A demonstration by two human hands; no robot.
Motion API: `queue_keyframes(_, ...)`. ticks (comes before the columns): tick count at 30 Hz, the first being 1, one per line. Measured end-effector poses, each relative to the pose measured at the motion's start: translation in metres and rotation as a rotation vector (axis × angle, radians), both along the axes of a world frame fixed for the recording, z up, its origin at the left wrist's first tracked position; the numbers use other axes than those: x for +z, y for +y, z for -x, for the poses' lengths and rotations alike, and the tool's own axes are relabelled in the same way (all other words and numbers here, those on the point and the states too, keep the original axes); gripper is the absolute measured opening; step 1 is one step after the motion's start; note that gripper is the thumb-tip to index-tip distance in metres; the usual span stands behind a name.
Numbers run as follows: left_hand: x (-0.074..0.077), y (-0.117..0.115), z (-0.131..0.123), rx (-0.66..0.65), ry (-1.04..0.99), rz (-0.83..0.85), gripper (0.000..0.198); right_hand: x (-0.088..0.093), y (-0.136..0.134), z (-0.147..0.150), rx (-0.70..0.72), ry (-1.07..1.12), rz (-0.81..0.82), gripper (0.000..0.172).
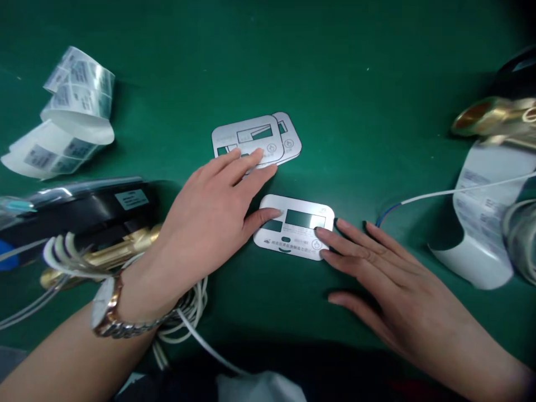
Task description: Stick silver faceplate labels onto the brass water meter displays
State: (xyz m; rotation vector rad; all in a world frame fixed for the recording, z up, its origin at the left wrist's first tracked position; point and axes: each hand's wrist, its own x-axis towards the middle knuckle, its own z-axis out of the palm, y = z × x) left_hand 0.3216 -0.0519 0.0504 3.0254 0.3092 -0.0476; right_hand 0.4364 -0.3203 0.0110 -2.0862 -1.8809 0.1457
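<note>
A white faceplate label [274, 240] with rectangular cutouts and printed characters lies flat on the green table, near the middle. My left hand [218, 195] spreads over it: the thumb touches its left part, and the other fingertips rest on a small stack of similar labels [259, 134] just behind. From the right, my right hand [381, 285] lies with fingers extended, two fingertips touching the label's right edge and the thumb apart below. Part of the stack is hidden under my left fingers.
A curled strip of printed stickers [79, 111] stands at far left. Below it are a black device [96, 206], a brass fitting [121, 248] and coiled white cable [201, 301]. At right, another brass fitting [494, 117], a sticker strip [481, 223] and a thin white wire [452, 191].
</note>
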Motion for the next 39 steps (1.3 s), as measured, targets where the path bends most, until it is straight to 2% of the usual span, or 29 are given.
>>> queue_keyframes(14, -0.004, 0.002, -0.002, 0.062, 0.024, 0.135, 0.061, 0.001, -0.001, -0.002, -0.017, 0.056, 0.007, 0.037)
queue_keyframes(24, 0.000, 0.001, 0.000, 0.008, -0.014, -0.010, 0.056, 0.002, 0.000, -0.002, -0.014, 0.056, 0.017, 0.040)
queue_keyframes(26, 0.001, 0.000, 0.002, -0.047, -0.020, 0.019, 0.068, 0.002, 0.000, -0.003, -0.014, 0.049, 0.019, 0.039)
queue_keyframes(29, 0.002, -0.007, 0.009, -0.194, -0.008, 0.077, 0.105, 0.003, 0.000, 0.000, -0.012, 0.041, 0.017, 0.036)
queue_keyframes(31, 0.002, -0.017, 0.019, -0.220, 0.019, 0.078, 0.117, 0.005, 0.002, 0.004, -0.033, 0.037, -0.002, 0.035)
queue_keyframes(34, 0.000, -0.031, 0.035, -0.177, 0.041, 0.085, 0.111, 0.009, 0.015, 0.012, -0.130, 0.017, -0.049, 0.040)
queue_keyframes(36, -0.004, -0.037, 0.044, -0.141, 0.004, 0.117, 0.106, 0.015, 0.031, 0.014, -0.172, -0.005, -0.054, 0.052)
queue_keyframes(39, -0.008, -0.040, 0.052, -0.100, -0.077, 0.156, 0.108, 0.030, 0.061, 0.014, -0.194, -0.005, 0.051, 0.060)
